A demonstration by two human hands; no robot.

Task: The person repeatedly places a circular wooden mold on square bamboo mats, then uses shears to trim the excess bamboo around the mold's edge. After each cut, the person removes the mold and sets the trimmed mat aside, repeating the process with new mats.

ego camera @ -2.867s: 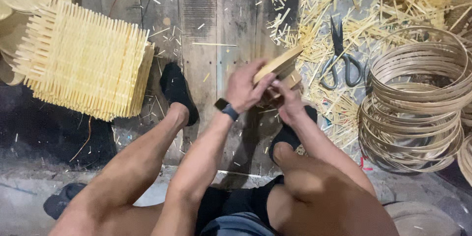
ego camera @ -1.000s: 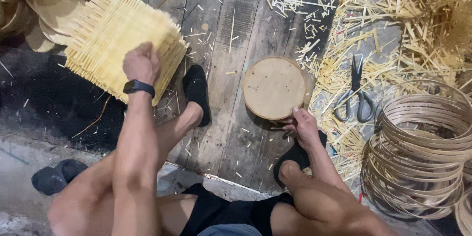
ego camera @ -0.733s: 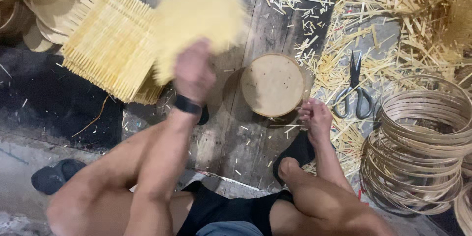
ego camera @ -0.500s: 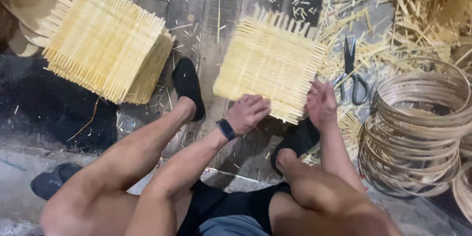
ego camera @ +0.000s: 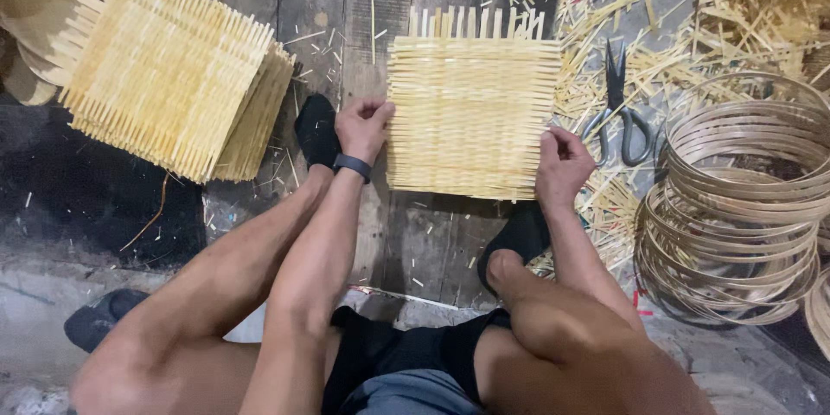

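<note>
Left hand grips the left edge of the flat square mat of woven pale bamboo strips, fingers curled shut over the rim. Right hand grips the right edge near the lower corner, closed the same way. Mat lies flat between both hands on the dark wooden planks, just past the black shoes.

To do this well: hold both edges evenly, so no side lifts or twists. Keep thumbs on top and press softly, because thin strips can snap or slide out. Watch the loose strip ends poking out at the far edge. Keep the mat square to the body.

Left of the left hand: tall stack of the same woven mats. Right of the right hand: black scissors on yellow bamboo scraps, then a pile of round bamboo hoops.
</note>
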